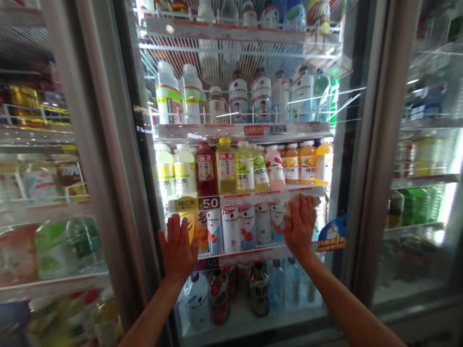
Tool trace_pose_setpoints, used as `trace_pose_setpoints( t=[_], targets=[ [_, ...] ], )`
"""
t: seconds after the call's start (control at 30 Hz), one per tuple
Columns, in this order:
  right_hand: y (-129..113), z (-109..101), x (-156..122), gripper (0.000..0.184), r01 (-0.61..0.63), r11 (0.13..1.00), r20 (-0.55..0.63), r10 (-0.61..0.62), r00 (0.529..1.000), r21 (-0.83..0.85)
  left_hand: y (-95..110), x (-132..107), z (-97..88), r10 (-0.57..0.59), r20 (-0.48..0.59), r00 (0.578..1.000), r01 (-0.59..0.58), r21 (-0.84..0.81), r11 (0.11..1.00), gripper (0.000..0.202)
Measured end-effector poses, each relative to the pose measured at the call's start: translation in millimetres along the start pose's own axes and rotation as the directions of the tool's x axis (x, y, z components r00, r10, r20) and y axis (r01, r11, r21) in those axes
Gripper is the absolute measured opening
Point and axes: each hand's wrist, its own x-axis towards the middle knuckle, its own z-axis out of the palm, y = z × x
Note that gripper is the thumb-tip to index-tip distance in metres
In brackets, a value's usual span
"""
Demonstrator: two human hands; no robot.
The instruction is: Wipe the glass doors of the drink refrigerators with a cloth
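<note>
My right hand (300,226) presses a pale, crumpled cloth (315,199) to the glass door (334,299) of a drinks cooler, at the height of a shelf's price strip. The fingers lie over the cloth and hide most of it. Lower on the left, my left hand (178,250) is raised against the same glass, its fingers stretched out and nothing in it. Behind the pane stand several juice bottles (226,166), with white-labelled bottles (231,229) on the shelf below them.
A blue sticker (333,233) is on the glass right of my right hand. Metal door frames (108,159) flank the pane, with further stocked coolers on both sides. Light reflections (327,99) streak the upper right. Dark-labelled bottles (259,289) stand at the bottom.
</note>
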Motion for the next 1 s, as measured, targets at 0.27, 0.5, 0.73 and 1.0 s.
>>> trace_pose_setpoints(
  t=[0.27, 0.5, 0.73, 1.0],
  targets=[
    [-124.0, 23.2, -2.3, 0.045, 0.373, 0.896, 0.208, -0.424, 0.881, 0.242, -3.0, -0.4, -1.4, 0.005, -0.001, 1.0, -0.005, -0.021, 1.0, 0.069],
    [27.5, -6.7, -6.5, 0.059, 0.064, 0.998, 0.027, -0.064, 0.998, 0.009, -0.7, -0.3, 0.9, 0.001, -0.005, 1.0, -0.001, -0.014, 1.0, 0.067],
    [-33.7, 0.3, -5.7, 0.06, 0.098, 0.99, 0.09, -0.107, 0.99, 0.101, -2.8, -4.3, 1.3, -0.048, 0.028, 0.998, 0.049, -0.038, 0.998, 0.068],
    [37.1, -11.2, -5.6, 0.058, 0.116, 0.993, 0.086, -0.119, 0.989, 0.037, -5.1, -2.7, -4.0, -0.002, 0.052, 0.999, 0.004, -0.037, 0.999, 0.07]
  ],
)
